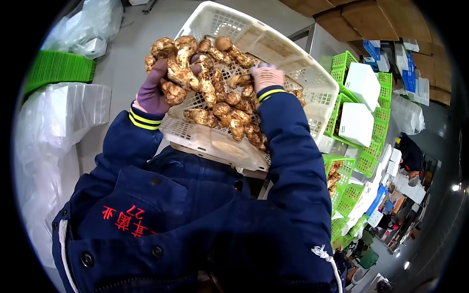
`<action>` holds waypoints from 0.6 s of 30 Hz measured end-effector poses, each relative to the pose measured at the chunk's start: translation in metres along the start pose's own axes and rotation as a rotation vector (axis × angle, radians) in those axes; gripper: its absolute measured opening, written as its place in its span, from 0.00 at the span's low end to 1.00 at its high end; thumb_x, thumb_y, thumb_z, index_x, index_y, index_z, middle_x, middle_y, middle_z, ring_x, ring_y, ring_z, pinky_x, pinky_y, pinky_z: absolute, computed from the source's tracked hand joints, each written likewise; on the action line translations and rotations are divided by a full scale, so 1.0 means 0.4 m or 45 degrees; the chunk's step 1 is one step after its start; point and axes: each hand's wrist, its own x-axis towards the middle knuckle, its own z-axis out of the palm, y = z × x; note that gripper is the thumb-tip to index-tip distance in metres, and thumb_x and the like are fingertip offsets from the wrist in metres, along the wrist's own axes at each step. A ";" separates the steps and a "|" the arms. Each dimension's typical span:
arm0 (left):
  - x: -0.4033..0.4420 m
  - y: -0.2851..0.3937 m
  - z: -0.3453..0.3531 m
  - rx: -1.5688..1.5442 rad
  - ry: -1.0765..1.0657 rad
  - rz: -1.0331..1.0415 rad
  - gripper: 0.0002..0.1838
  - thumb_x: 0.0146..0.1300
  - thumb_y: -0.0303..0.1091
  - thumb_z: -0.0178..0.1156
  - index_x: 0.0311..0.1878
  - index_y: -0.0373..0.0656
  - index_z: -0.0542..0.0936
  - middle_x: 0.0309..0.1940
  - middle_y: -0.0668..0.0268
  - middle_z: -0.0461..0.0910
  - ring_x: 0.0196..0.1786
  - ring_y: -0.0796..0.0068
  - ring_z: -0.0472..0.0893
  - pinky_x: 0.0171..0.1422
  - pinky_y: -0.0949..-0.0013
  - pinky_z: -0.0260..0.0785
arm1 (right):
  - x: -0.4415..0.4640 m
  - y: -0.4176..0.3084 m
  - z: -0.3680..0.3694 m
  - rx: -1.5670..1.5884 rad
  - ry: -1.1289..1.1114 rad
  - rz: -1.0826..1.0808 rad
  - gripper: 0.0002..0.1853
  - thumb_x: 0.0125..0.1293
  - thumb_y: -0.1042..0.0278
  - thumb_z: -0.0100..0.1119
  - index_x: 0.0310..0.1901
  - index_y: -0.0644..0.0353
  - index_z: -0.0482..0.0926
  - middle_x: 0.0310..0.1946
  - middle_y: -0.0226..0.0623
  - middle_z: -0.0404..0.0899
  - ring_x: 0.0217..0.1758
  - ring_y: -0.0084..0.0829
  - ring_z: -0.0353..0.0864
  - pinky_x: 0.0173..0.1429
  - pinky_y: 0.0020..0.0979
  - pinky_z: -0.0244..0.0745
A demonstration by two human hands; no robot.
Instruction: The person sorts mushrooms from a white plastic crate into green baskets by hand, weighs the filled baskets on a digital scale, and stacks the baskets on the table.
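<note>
A white perforated plastic crate [298, 56] stands before me, with many brown, dirt-flecked mushrooms [229, 115] spread over its floor. In a purple glove, my left hand [155, 88] is closed around a bunch of thick-stemmed mushrooms [178, 63] above the crate's left side. Some of its fingers are hidden behind the bunch. My right hand [267, 77], also gloved, reaches down into the crate's right half, beside several mushrooms. Its fingers point away from me and are mostly hidden, so whether it grips anything does not show.
Green baskets [344, 168], some with mushrooms, line the right side, with white boxes [356, 124] on top. Stacked green trays [61, 71] and clear plastic bags [53, 132] lie left. Cardboard boxes [366, 19] stand at upper right. Another person [410, 154] is farther right.
</note>
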 end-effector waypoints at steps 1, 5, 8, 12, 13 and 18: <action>0.003 0.003 -0.005 -0.067 0.032 -0.045 0.29 0.67 0.39 0.50 0.66 0.35 0.58 0.63 0.45 0.61 0.64 0.51 0.66 0.66 0.50 0.62 | -0.005 0.025 -0.010 0.011 -0.091 0.147 0.14 0.64 0.60 0.49 0.50 0.47 0.75 0.48 0.37 0.76 0.52 0.40 0.75 0.51 0.43 0.71; -0.001 -0.006 -0.032 -0.001 0.037 0.017 0.27 0.66 0.38 0.50 0.64 0.34 0.61 0.62 0.47 0.63 0.64 0.52 0.66 0.65 0.52 0.64 | -0.061 0.107 0.026 0.068 0.172 0.418 0.18 0.53 0.59 0.64 0.42 0.60 0.76 0.36 0.43 0.80 0.42 0.40 0.80 0.46 0.41 0.75; 0.004 -0.003 -0.036 0.078 0.014 0.034 0.26 0.66 0.38 0.50 0.63 0.34 0.62 0.61 0.48 0.65 0.64 0.53 0.67 0.65 0.54 0.65 | -0.105 0.071 -0.001 0.469 -0.180 0.275 0.24 0.53 0.63 0.65 0.52 0.60 0.72 0.40 0.48 0.80 0.45 0.40 0.79 0.52 0.34 0.73; 0.007 -0.009 -0.027 0.075 0.014 -0.023 0.26 0.66 0.39 0.50 0.63 0.33 0.62 0.59 0.48 0.68 0.62 0.55 0.69 0.65 0.57 0.65 | -0.110 0.011 0.163 0.608 -0.154 -0.003 0.32 0.52 0.59 0.65 0.58 0.64 0.67 0.48 0.53 0.76 0.51 0.44 0.77 0.55 0.36 0.73; 0.010 -0.009 -0.028 0.087 -0.021 -0.015 0.27 0.66 0.39 0.50 0.63 0.34 0.62 0.58 0.48 0.69 0.62 0.56 0.69 0.65 0.57 0.65 | -0.096 0.025 0.184 0.606 -0.151 -0.002 0.32 0.52 0.59 0.65 0.58 0.64 0.67 0.48 0.53 0.76 0.51 0.44 0.77 0.55 0.36 0.73; 0.015 -0.006 -0.019 0.071 0.055 -0.082 0.26 0.66 0.36 0.51 0.63 0.33 0.62 0.56 0.49 0.71 0.61 0.55 0.70 0.64 0.57 0.66 | -0.124 0.091 0.127 2.509 -0.550 0.277 0.17 0.59 0.67 0.56 0.49 0.63 0.73 0.19 0.28 0.69 0.20 0.20 0.66 0.25 0.24 0.64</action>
